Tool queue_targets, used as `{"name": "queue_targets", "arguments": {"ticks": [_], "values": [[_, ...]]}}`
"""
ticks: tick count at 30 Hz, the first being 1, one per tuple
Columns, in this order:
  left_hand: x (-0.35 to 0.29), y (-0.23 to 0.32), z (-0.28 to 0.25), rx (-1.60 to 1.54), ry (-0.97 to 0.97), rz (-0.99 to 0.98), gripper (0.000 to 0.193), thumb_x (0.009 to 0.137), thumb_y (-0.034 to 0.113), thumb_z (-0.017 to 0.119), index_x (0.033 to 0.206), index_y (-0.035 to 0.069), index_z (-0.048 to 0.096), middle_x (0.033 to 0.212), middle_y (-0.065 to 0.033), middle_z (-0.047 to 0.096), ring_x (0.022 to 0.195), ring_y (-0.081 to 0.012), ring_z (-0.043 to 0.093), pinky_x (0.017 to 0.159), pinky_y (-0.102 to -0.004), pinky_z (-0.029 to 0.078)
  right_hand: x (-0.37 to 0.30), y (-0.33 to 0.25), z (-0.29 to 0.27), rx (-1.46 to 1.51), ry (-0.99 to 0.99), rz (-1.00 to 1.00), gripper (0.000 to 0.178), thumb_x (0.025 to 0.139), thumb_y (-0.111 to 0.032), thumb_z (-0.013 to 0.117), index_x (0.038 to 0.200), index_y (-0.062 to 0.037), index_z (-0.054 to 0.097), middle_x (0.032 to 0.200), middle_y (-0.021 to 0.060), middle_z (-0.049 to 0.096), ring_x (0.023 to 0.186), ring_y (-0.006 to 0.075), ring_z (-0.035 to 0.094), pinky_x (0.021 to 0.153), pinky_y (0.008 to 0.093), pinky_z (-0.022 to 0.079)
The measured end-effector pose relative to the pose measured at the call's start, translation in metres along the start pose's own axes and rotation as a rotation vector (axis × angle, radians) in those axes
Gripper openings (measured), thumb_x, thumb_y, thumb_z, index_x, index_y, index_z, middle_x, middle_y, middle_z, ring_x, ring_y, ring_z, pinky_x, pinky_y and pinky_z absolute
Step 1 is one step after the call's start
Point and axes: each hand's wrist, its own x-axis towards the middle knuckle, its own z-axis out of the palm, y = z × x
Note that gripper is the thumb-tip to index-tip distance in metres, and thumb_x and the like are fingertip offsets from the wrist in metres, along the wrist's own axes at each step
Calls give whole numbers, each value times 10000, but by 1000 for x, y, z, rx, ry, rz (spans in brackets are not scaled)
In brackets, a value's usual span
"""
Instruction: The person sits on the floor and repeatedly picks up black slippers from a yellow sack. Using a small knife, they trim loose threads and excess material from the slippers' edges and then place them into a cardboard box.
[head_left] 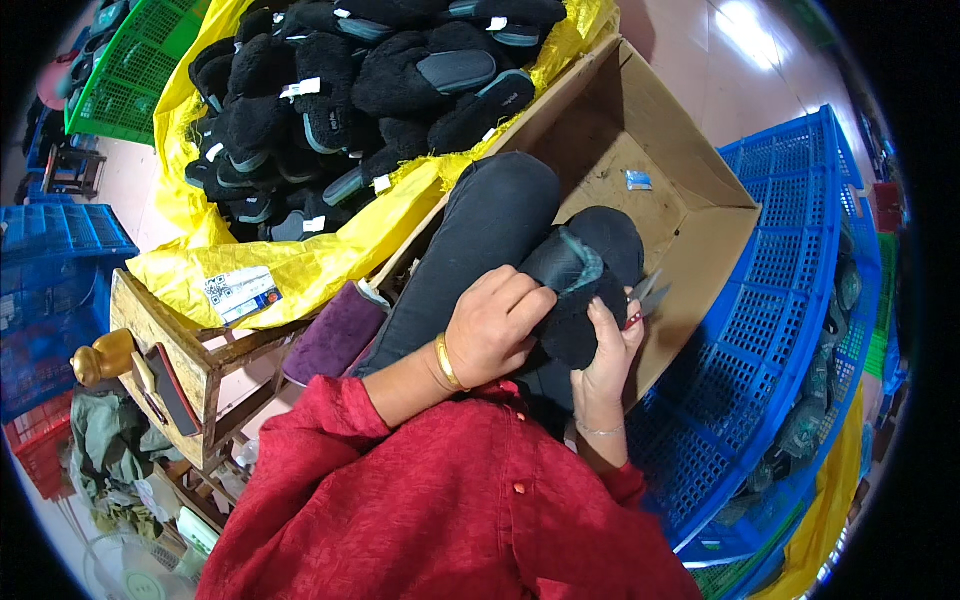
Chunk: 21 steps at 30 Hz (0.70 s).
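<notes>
A: Holding a black fuzzy slipper [575, 300] over the lap, sole side turned up, grey lining showing at the edge. Left hand [495, 325] clamped over the near end, fingers curled round it, gold bangle [445, 362] on the wrist.

B: Right hand?

A: Right hand [610, 355] pressed against the slipper's right side, fingers closed on small scissors [648, 295], blades poking out just beyond the slipper. Both hands close together, meeting on the same slipper.

B: Surroundings?

A: Directly beneath and behind: open cardboard box [690, 215], a small blue packet [638, 180] lying on its floor. Up left: yellow sack [300, 265] heaped with more black slippers [370, 90], several carrying white tags. Right of the box: blue plastic crates [790, 300]. Far upper left: green crate [140, 70]. Lower left: wooden stool frame [170, 345], purple cushion [335, 335] beside the knee.

B: Clothing?

A: Red top [450, 500], dark trousers [480, 240].
</notes>
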Motion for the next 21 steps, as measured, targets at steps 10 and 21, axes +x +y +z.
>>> {"name": "queue_targets", "arguments": {"ticks": [10, 21], "values": [[13, -30, -1, -48, 36, 32, 451, 493, -33, 672, 922, 11, 540, 853, -134, 550, 747, -327, 552, 652, -377, 479, 8, 22, 19, -92, 155, -145, 332, 877, 1, 650, 1180, -10, 516, 1031, 13, 554, 912, 99, 533, 850, 280, 478], [14, 1, 14, -48, 286, -404, 308, 521, -94, 584, 787, 28, 490, 772, -137, 486, 722, -364, 503, 650, -413, 428, 30, 26, 30, -462, 122, -320, 146, 888, -33, 627, 1018, 6, 574, 958, 12, 583, 883, 103, 528, 802, 266, 444]]}}
